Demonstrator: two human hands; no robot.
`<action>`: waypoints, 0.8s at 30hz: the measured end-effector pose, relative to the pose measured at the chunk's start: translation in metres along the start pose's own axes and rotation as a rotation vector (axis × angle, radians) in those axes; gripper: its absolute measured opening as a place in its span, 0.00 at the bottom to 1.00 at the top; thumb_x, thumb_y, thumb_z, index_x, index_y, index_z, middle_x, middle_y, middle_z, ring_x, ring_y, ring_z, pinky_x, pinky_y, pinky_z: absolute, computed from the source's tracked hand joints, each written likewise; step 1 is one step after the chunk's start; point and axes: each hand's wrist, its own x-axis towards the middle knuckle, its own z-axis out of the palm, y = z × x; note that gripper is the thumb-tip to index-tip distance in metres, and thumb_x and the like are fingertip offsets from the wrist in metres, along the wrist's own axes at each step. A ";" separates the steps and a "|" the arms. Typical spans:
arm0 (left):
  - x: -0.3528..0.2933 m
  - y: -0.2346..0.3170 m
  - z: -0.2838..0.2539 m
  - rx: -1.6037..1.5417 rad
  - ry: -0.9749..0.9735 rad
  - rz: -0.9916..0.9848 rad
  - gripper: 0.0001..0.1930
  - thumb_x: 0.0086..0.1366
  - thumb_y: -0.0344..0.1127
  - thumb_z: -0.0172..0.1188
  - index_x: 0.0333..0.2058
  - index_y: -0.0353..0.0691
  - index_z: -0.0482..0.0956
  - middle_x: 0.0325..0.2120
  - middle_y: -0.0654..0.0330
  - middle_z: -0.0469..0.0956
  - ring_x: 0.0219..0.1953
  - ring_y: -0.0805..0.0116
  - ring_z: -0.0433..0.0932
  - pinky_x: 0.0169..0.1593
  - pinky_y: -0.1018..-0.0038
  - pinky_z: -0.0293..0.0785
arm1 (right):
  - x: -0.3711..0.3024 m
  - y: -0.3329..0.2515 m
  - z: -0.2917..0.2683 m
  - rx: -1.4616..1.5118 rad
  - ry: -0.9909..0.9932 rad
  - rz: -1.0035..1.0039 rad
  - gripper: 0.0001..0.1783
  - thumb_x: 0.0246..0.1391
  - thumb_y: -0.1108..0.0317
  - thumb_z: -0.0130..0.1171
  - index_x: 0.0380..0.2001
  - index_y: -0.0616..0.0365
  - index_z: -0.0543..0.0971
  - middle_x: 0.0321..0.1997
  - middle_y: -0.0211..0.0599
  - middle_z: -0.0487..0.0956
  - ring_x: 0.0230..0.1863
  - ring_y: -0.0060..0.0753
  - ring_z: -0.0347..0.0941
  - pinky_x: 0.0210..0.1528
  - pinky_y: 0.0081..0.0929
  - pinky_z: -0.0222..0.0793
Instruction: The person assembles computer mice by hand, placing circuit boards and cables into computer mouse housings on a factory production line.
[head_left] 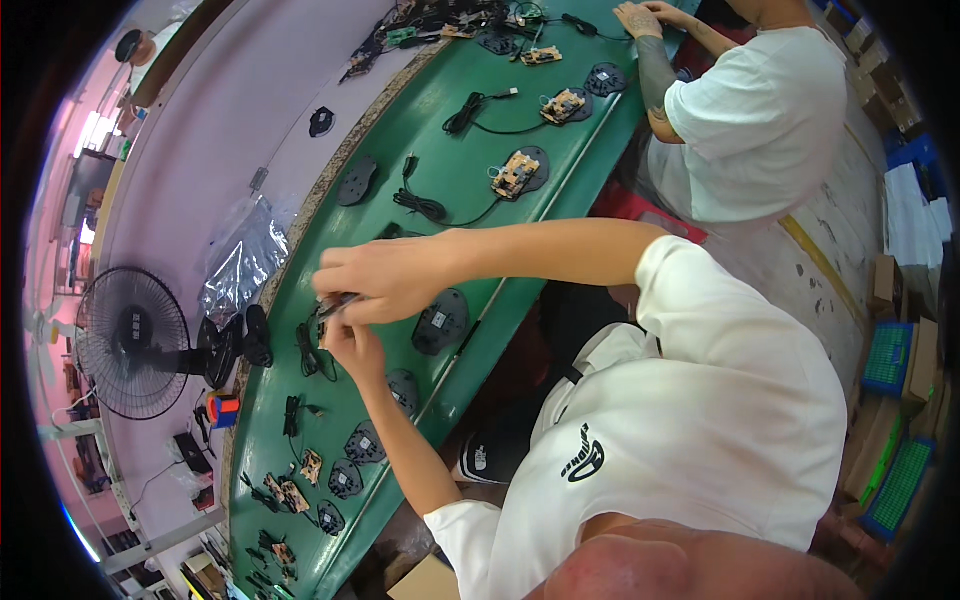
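Green worktop [430, 150] ran between a black fan [133, 335] and a co-worker in white [755, 140], strewn with tan circuit boards [516, 175] and black plastic housings [440, 322]. Above it, a worker's right hand [385, 283] and left hand [356, 350] met, fingers pinched narrowly around a small dark part [343, 301], too blurred to identify, near a coiled black cable [306, 347].

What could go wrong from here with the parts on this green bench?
The small part held by the right hand and left hand might slip. The black cable beside the right forearm could catch, dragging its circuit board. A dark base near the bench's edge might get knocked off.
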 end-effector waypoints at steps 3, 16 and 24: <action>-0.011 0.013 0.004 0.031 -0.020 -0.015 0.09 0.69 0.32 0.56 0.35 0.30 0.75 0.30 0.59 0.77 0.34 0.72 0.75 0.39 0.75 0.70 | -0.031 0.011 -0.009 0.074 -0.109 0.297 0.15 0.58 0.60 0.52 0.39 0.62 0.70 0.34 0.43 0.75 0.35 0.46 0.72 0.41 0.38 0.68; -0.066 0.061 0.010 0.312 -0.205 0.000 0.05 0.58 0.22 0.64 0.34 0.32 0.78 0.28 0.56 0.77 0.29 0.66 0.76 0.34 0.76 0.72 | -0.083 0.071 0.021 0.738 -0.241 0.613 0.26 0.70 0.50 0.42 0.44 0.63 0.79 0.28 0.27 0.73 0.30 0.20 0.65 0.36 0.20 0.64; -0.074 0.052 0.013 0.431 -0.188 -0.057 0.05 0.60 0.24 0.62 0.36 0.32 0.77 0.31 0.52 0.78 0.30 0.57 0.79 0.33 0.69 0.76 | -0.064 0.080 0.045 0.211 -0.124 0.222 0.21 0.61 0.56 0.56 0.44 0.66 0.77 0.40 0.44 0.81 0.42 0.38 0.76 0.47 0.32 0.69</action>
